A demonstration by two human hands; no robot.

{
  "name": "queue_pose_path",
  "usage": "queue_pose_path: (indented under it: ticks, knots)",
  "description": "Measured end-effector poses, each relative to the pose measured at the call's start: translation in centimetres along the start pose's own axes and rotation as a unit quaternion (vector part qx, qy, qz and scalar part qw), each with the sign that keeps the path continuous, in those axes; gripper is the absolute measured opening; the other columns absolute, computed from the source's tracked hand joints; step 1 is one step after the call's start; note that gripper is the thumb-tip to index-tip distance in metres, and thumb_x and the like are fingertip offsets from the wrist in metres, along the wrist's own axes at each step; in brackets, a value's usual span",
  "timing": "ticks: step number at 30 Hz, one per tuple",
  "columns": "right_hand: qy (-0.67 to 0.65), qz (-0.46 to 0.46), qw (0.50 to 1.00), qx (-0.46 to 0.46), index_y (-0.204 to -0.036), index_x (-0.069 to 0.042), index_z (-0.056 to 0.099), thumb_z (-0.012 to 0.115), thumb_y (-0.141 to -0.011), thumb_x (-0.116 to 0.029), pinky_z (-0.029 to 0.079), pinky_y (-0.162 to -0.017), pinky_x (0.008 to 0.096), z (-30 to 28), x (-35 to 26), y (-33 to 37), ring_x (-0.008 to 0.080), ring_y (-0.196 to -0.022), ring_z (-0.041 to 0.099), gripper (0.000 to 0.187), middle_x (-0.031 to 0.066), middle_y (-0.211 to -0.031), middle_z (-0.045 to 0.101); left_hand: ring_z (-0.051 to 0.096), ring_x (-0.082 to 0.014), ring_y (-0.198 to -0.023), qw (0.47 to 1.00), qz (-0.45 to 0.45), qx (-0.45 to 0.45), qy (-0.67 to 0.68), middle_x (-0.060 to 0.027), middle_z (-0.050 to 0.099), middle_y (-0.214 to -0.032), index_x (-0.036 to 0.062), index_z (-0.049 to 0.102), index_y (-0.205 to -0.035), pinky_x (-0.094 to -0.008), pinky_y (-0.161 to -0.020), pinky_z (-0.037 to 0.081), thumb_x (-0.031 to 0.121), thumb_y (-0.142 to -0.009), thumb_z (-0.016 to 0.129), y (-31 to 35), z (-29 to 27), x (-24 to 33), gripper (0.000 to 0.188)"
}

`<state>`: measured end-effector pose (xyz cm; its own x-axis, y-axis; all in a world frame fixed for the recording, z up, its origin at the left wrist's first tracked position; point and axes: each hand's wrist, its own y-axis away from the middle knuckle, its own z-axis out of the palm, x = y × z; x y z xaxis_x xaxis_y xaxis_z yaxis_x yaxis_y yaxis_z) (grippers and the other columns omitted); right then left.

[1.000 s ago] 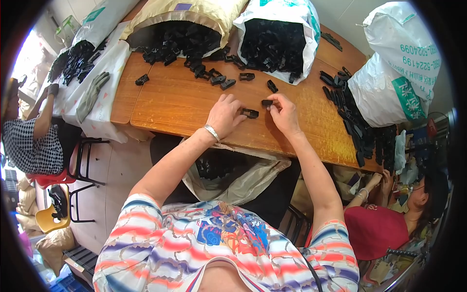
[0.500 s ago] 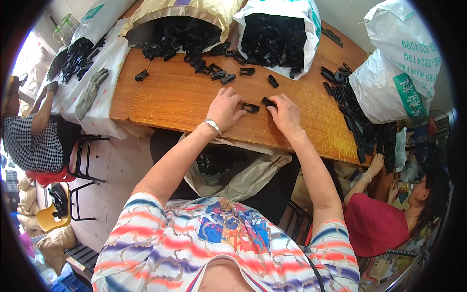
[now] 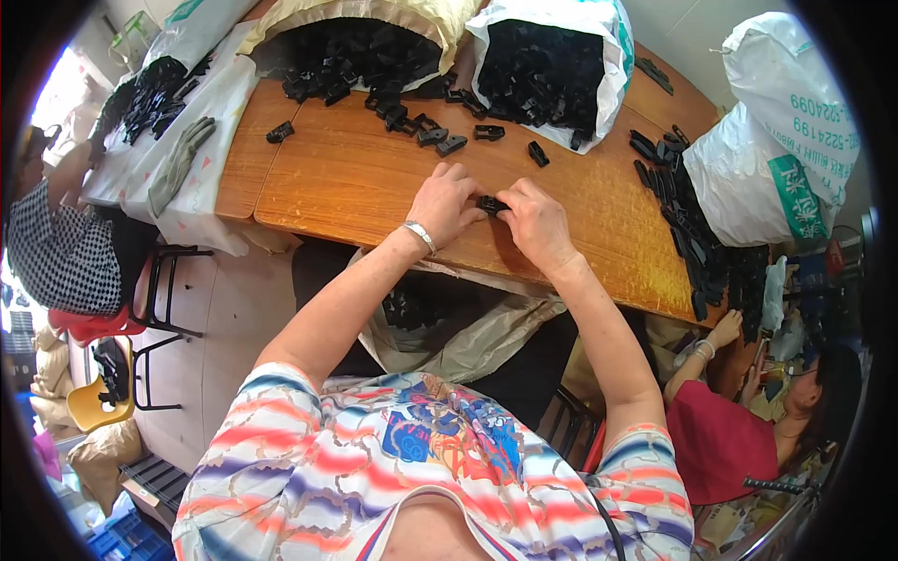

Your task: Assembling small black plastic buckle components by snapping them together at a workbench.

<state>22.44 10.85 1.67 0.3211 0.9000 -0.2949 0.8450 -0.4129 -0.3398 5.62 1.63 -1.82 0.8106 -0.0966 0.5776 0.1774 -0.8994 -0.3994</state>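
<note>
Just above the front part of the wooden table (image 3: 374,196), my two hands meet at a small black plastic part (image 3: 488,204). My left hand (image 3: 447,206) pinches its left side between thumb and fingers. From the other side my right hand (image 3: 535,224) has its fingertips closed on it. Whether it is one piece or two fitted together is too small to tell. Beyond my hands lie loose black plastic parts (image 3: 450,144), spilling from a tan sack (image 3: 271,28) full of them. A white sack (image 3: 613,84) beside it holds more black pieces.
At the right stands another white sack (image 3: 739,178), with long black pieces (image 3: 683,234) along it. An open sack (image 3: 449,346) hangs at the table's front edge below my arms. One person sits at left near a grey glove (image 3: 182,164); another, in red (image 3: 720,439), works at right.
My right hand has moved left, bringing its black piece against the one in my left hand. The two hands were apart before. The view has shifted slightly.
</note>
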Motion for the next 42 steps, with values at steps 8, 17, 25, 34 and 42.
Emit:
queue_pose_path:
  ticks: [8, 17, 25, 34, 42]
  knots:
    - [0.234, -0.077, 0.968, 0.038, -0.099, 0.000, 0.062, 0.056, -0.080, -0.010, 0.049, -0.078, 0.0370, 3.0, -1.2, 0.8, 0.0278, -0.096, 0.056, 0.022, 0.0122, -0.099, 0.054, 0.053, -0.0341, -0.100, 1.000, -0.006, 0.005, -0.001, -0.0116, 0.060, -0.097, 0.0061, 0.069, -0.096, -0.0407, -0.088, 0.047, 0.013, -0.072, 0.077, 0.0, 0.0, 0.0, 0.026]
    - [-0.030, -0.032, 0.999, -0.022, -0.091, -0.005, 0.063, 0.074, -0.073, -0.011, 0.052, -0.069, 0.0405, 1.0, -7.1, 5.2, 0.0316, -0.083, 0.061, 0.021, 0.0131, -0.088, 0.057, 0.057, -0.0332, -0.099, 0.985, -0.005, 0.142, -0.099, -0.0145, 0.058, -0.101, 0.0072, 0.065, -0.094, -0.0411, -0.083, 0.052, 0.006, -0.080, 0.063, -2.9, -2.2, -2.9, 0.014]
    - [-0.087, 0.031, 0.995, 0.035, -0.091, -0.005, 0.067, 0.071, -0.082, -0.014, 0.053, -0.072, 0.0422, -0.1, -1.7, 1.0, 0.0348, -0.084, 0.064, 0.013, 0.0168, -0.091, 0.062, 0.059, -0.0323, -0.094, 0.982, -0.011, 0.107, -0.152, -0.0121, 0.057, -0.098, 0.0056, 0.062, -0.091, -0.0406, -0.079, 0.052, 0.007, -0.085, 0.063, -4.6, -1.0, -5.2, 0.006]
    - [0.083, 0.211, 0.973, 0.032, -0.117, -0.004, 0.063, 0.073, -0.083, -0.019, 0.052, -0.082, 0.0457, 1.2, 8.1, -6.0, 0.0385, -0.097, 0.064, 0.038, 0.0209, -0.108, 0.064, 0.061, -0.0365, -0.086, 0.997, 0.009, 0.001, -0.079, -0.0150, 0.060, -0.092, 0.0039, 0.066, -0.089, -0.0438, -0.075, 0.051, 0.006, -0.086, 0.057, -3.9, -0.2, -1.3, 0.010]
    - [0.015, 0.237, 0.971, -0.022, -0.119, -0.004, 0.063, 0.068, -0.086, -0.018, 0.052, -0.083, 0.0462, -1.0, 5.5, -4.3, 0.0379, -0.098, 0.064, 0.036, 0.0209, -0.110, 0.064, 0.061, -0.0329, -0.091, 0.997, -0.065, 0.025, 0.040, -0.0132, 0.060, -0.096, 0.0054, 0.067, -0.102, -0.0419, -0.079, 0.051, 0.016, -0.084, 0.068, -1.2, -1.4, -0.9, 0.021]
